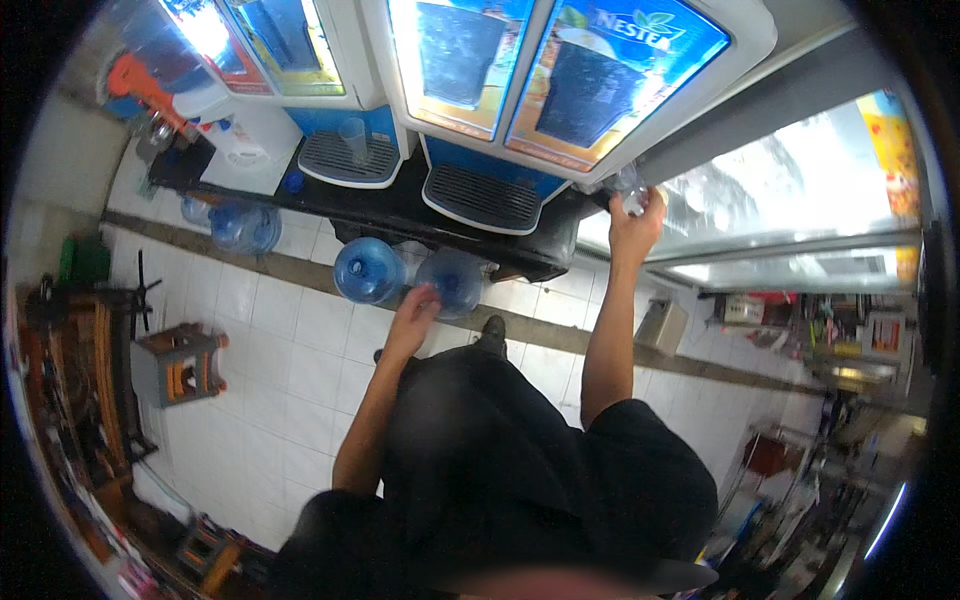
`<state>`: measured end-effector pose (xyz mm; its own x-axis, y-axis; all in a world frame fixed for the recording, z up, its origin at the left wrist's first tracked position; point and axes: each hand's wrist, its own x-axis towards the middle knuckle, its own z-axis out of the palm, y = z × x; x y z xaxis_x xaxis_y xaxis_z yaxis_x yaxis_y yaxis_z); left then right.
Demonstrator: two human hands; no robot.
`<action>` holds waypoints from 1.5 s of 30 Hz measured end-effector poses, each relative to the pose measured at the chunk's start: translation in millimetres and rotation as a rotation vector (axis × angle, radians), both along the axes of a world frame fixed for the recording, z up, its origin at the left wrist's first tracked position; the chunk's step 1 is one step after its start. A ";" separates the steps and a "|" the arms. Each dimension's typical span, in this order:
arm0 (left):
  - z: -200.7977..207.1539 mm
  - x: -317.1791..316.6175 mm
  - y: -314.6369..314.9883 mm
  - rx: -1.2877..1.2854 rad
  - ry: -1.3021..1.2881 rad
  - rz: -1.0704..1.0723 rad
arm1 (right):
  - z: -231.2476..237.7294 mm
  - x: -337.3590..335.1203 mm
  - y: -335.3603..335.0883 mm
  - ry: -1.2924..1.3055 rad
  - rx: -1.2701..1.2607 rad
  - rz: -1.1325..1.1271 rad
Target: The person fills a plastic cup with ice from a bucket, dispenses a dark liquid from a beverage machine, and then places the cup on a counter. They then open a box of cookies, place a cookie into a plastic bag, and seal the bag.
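My right hand (636, 228) reaches forward past the right end of the black counter. Its fingers are closed around a clear plastic cup (628, 182); whether it is one cup or a stack I cannot tell. My left hand (413, 312) hangs lower down, fingers loosely apart with nothing visible in them. From this view it overlaps the edge of a large blue water jug (450, 284) on the floor; contact cannot be made out. In front of me stands a lit drink dispenser (560, 85), its slotted drip tray (482, 198) resting on the counter (550, 245).
Another water jug (368, 270) stands left of the first, with more farther left. A second dispenser's drip tray (348, 160) bears a clear cup (352, 138). A glass-fronted fridge (780, 180) fills the right. A grey stool (175, 365) stands on the tiled floor.
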<state>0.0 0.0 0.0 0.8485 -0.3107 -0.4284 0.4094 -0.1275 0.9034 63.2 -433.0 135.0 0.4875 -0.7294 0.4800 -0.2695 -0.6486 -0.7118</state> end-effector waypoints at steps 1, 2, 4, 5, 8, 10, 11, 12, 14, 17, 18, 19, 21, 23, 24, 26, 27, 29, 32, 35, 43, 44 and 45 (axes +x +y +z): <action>-19.2 4.9 20.1 -0.041 -0.026 -0.037 | 2.4 -0.2 7.9 0.084 -0.074 -0.034; -30.5 -5.6 62.7 0.047 0.027 0.002 | 4.4 -0.8 15.4 0.171 -0.151 -0.064; -44.6 -30.8 153.7 0.113 0.106 0.103 | 8.2 -3.8 24.9 0.144 -0.204 -0.169; -48.5 -43.9 200.2 0.134 0.163 0.158 | 6.3 -4.3 28.8 0.095 -0.299 -0.183; -55.3 -70.2 329.0 0.245 0.263 0.278 | -9.8 10.0 19.3 0.132 -0.152 -0.295; -52.6 -70.6 398.3 0.310 0.244 0.323 | -12.1 5.0 12.5 0.071 -0.135 -0.390; -52.2 -66.7 423.6 0.417 0.278 0.334 | -14.6 1.2 12.3 0.028 -0.156 -0.451; -52.7 -62.1 442.9 0.372 0.215 0.381 | -18.0 -3.1 13.6 -0.012 -0.184 -0.510; -47.7 -47.7 472.5 0.373 0.191 0.470 | -24.1 1.2 15.0 -0.151 0.075 -0.468; -41.8 -9.3 477.6 0.348 0.108 0.518 | -20.3 2.5 23.4 -0.356 0.427 -0.451; -39.0 2.2 472.9 0.307 0.097 0.503 | -22.3 -0.2 31.3 -0.459 0.520 -0.464; -39.3 14.1 462.4 0.273 0.067 0.474 | -25.1 -0.9 38.9 -0.560 0.595 -0.457; -35.9 40.8 443.1 0.204 0.003 0.417 | -39.6 -5.5 58.8 -0.710 0.682 -0.413; -35.1 60.6 417.3 0.168 -0.069 0.294 | -63.1 -13.1 84.7 -0.801 0.710 -0.401; -36.1 71.2 403.6 0.167 -0.006 0.273 | -79.0 -18.4 102.6 -0.860 0.765 -0.373; -35.3 86.5 377.8 0.173 -0.068 0.152 | -111.2 -26.4 145.6 -0.990 0.934 -0.379; -33.9 93.2 364.4 0.174 0.022 0.139 | -130.9 -28.3 181.8 -0.887 0.891 -0.379; -22.1 105.4 348.5 0.100 0.089 0.048 | -150.8 -35.7 265.0 -0.754 1.223 -0.234; 10.7 115.5 347.4 0.057 0.077 -0.086 | -163.2 0.3 412.2 -0.185 1.420 0.137; 31.6 142.8 357.5 -0.088 0.035 0.039 | -151.5 82.4 535.4 0.469 1.510 0.783; 39.3 237.7 568.6 -0.537 -0.282 1.026 | -118.4 282.7 821.1 1.103 1.395 1.882; 45.5 244.4 605.1 -0.552 -0.378 1.067 | -121.3 301.7 844.8 1.189 1.455 2.024; 54.5 255.5 645.3 -0.569 -0.480 1.101 | -124.1 316.7 867.0 1.335 1.201 2.008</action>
<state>255.5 645.3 54.5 0.8006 0.5964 -0.0579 -0.3177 0.5045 0.8029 379.9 434.1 10.9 0.0801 0.9235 -0.3752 -0.5249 -0.2809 -0.8035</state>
